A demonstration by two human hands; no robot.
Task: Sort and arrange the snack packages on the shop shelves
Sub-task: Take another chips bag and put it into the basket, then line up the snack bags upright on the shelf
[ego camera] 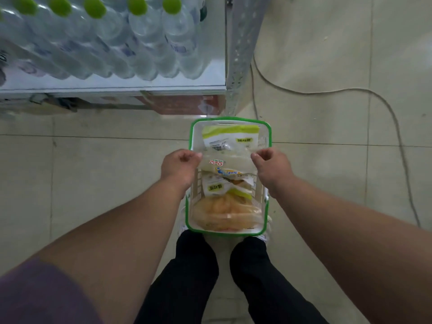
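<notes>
The left hand point(181, 163) and the right hand point(268, 162) each pinch one edge of a clear snack package point(225, 160) above the basket point(230, 120); it should be lifted level, so that nothing slips.

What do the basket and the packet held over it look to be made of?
The basket looks like moulded plastic, matte white with a green rim; its slotted walls suggest this. The packet, pinched by the left hand and right hand, appears to be thin glossy plastic film, part clear and creased.
</notes>
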